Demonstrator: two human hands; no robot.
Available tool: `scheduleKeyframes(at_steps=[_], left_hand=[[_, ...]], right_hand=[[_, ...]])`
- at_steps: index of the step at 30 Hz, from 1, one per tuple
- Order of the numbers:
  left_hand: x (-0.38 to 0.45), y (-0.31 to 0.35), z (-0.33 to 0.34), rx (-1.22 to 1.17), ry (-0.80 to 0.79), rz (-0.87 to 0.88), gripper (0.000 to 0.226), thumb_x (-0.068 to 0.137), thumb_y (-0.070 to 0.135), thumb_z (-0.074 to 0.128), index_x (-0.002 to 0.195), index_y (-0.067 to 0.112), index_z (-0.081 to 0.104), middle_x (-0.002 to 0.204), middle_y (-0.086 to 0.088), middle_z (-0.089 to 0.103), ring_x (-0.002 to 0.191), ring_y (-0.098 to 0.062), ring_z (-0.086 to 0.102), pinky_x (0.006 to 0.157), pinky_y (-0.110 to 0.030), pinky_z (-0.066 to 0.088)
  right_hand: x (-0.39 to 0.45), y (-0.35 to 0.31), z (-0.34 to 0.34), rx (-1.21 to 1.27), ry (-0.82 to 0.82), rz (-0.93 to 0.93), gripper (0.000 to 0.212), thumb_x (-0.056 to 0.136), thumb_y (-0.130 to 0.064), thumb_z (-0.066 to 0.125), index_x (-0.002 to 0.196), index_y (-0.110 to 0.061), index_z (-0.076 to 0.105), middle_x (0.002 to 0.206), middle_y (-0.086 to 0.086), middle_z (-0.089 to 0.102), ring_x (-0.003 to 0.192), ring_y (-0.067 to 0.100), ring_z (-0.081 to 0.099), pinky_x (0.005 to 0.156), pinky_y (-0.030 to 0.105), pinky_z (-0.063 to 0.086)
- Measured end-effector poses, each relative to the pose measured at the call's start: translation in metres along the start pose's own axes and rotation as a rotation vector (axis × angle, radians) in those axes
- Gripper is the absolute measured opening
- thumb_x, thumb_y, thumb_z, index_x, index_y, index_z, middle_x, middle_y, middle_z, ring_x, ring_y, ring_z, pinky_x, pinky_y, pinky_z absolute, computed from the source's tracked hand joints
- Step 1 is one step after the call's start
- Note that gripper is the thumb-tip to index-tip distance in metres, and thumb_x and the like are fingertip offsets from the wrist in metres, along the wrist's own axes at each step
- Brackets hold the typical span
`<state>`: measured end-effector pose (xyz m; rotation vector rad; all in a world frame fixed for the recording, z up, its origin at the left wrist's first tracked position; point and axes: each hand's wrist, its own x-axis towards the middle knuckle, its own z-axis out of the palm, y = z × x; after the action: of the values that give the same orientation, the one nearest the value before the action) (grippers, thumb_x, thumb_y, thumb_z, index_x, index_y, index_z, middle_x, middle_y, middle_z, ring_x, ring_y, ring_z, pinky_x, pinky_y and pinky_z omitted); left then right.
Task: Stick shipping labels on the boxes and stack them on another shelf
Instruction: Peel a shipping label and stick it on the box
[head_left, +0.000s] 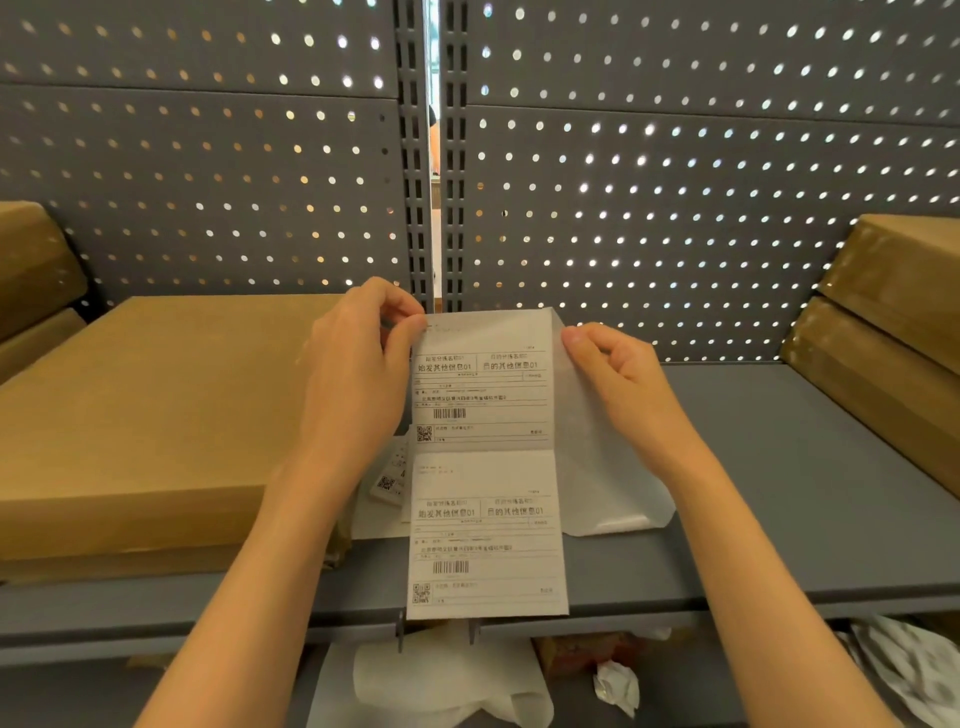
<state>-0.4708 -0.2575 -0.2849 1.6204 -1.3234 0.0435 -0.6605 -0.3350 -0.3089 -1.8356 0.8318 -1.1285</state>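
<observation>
left hand (363, 353): pinches top-left corner of the upper label, thumb and fingertips curled round its edge
right hand (613, 374): fingers curled, holds the top-right edge of the backing paper (587, 441)
label strip (485, 462): two printed shipping labels, held upright over the shelf (779, 467), lower one hanging past the front edge
target box (156, 415): flat brown box just left of the strip, no label visible on top
other boxes (893, 322): stacked at far right, tilted
risk: label likely tears or curls onto itself if peeled unevenly; adhesive may catch fingers
risk 2: lower label could lift too, since the strip hangs free
</observation>
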Motion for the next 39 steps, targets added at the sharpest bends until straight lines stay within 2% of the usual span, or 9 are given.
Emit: scheduleKeyframes(at_steps=[4, 7, 9, 13, 17, 20, 29, 33, 39], left_hand=[[0.001, -0.001, 0.0, -0.002, 0.024, -0.02, 0.007, 0.093, 0.019, 0.054, 0.087, 0.021, 0.057, 0.082, 0.01, 0.06, 0.073, -0.005, 0.054, 0.059, -0.017, 0.037], [0.0, -0.001, 0.0, 0.007, 0.047, -0.029, 0.005, 0.093, 0.02, 0.055, 0.089, 0.02, 0.058, 0.085, 0.007, 0.06, 0.074, -0.012, 0.054, 0.06, -0.024, 0.038], [0.0, -0.001, 0.0, 0.008, 0.068, -0.036, 0.005, 0.093, 0.021, 0.055, 0.09, 0.019, 0.059, 0.086, 0.009, 0.059, 0.072, -0.007, 0.052, 0.064, -0.025, 0.036], [0.0, 0.001, -0.002, -0.003, 0.112, -0.043, 0.007, 0.093, 0.022, 0.054, 0.093, 0.017, 0.06, 0.087, 0.01, 0.058, 0.07, 0.002, 0.05, 0.06, -0.016, 0.037], [0.0, 0.002, -0.003, -0.006, 0.148, -0.04, 0.008, 0.093, 0.021, 0.055, 0.094, 0.015, 0.06, 0.089, 0.008, 0.058, 0.07, -0.002, 0.051, 0.059, -0.011, 0.036], [0.0, 0.001, -0.004, -0.022, 0.173, -0.055, 0.007, 0.093, 0.021, 0.055, 0.094, 0.015, 0.06, 0.087, 0.009, 0.058, 0.069, -0.003, 0.051, 0.056, -0.005, 0.037], [0.003, -0.002, -0.005, -0.132, 0.326, -0.062, 0.003, 0.091, 0.021, 0.056, 0.089, 0.019, 0.057, 0.078, 0.018, 0.054, 0.07, 0.007, 0.05, 0.061, -0.002, 0.035], [0.002, -0.003, -0.006, -0.13, 0.378, -0.035, 0.002, 0.092, 0.021, 0.054, 0.091, 0.02, 0.055, 0.086, 0.01, 0.056, 0.073, 0.009, 0.049, 0.065, -0.004, 0.036], [0.003, -0.005, -0.006, -0.133, 0.436, -0.044, 0.011, 0.094, 0.02, 0.05, 0.099, 0.013, 0.057, 0.095, 0.005, 0.055, 0.077, 0.0, 0.048, 0.067, -0.005, 0.036]], right_hand=[[0.0, 0.003, -0.001, -0.045, 0.022, -0.016, 0.055, 0.093, -0.036, 0.044, 0.088, 0.019, 0.046, 0.079, 0.006, 0.044, 0.073, 0.018, 0.035, 0.064, 0.029, 0.028], [-0.001, 0.006, -0.003, -0.058, 0.044, -0.017, 0.047, 0.099, -0.027, 0.046, 0.081, 0.017, 0.047, 0.072, 0.007, 0.039, 0.067, 0.018, 0.031, 0.057, 0.027, 0.027], [-0.002, 0.008, -0.004, -0.072, 0.057, -0.023, 0.041, 0.099, -0.02, 0.045, 0.076, 0.014, 0.046, 0.068, 0.007, 0.034, 0.065, 0.018, 0.027, 0.054, 0.023, 0.024], [-0.003, 0.016, -0.008, -0.087, 0.059, -0.012, 0.041, 0.099, -0.019, 0.045, 0.078, 0.016, 0.046, 0.07, 0.007, 0.035, 0.065, 0.017, 0.028, 0.057, 0.025, 0.024], [-0.006, 0.019, -0.009, -0.097, 0.08, -0.003, 0.041, 0.099, -0.017, 0.046, 0.066, 0.006, 0.038, 0.065, 0.005, 0.026, 0.057, 0.006, 0.024, 0.05, 0.017, 0.022], [-0.007, 0.023, -0.01, -0.101, 0.07, 0.013, 0.041, 0.099, -0.019, 0.046, 0.067, 0.006, 0.039, 0.065, 0.006, 0.026, 0.059, 0.012, 0.024, 0.05, 0.019, 0.021], [-0.011, 0.03, -0.011, -0.104, 0.059, 0.061, 0.037, 0.099, -0.02, 0.046, 0.066, -0.004, 0.039, 0.06, -0.002, 0.027, 0.054, 0.004, 0.025, 0.048, 0.014, 0.023], [-0.012, 0.034, -0.011, -0.097, 0.053, 0.082, 0.042, 0.099, -0.024, 0.046, 0.072, 0.008, 0.043, 0.068, 0.007, 0.032, 0.062, 0.013, 0.029, 0.052, 0.019, 0.025], [-0.011, 0.039, -0.01, -0.092, 0.058, 0.106, 0.042, 0.099, -0.024, 0.046, 0.077, 0.012, 0.047, 0.072, 0.007, 0.037, 0.067, 0.018, 0.03, 0.06, 0.029, 0.024]])
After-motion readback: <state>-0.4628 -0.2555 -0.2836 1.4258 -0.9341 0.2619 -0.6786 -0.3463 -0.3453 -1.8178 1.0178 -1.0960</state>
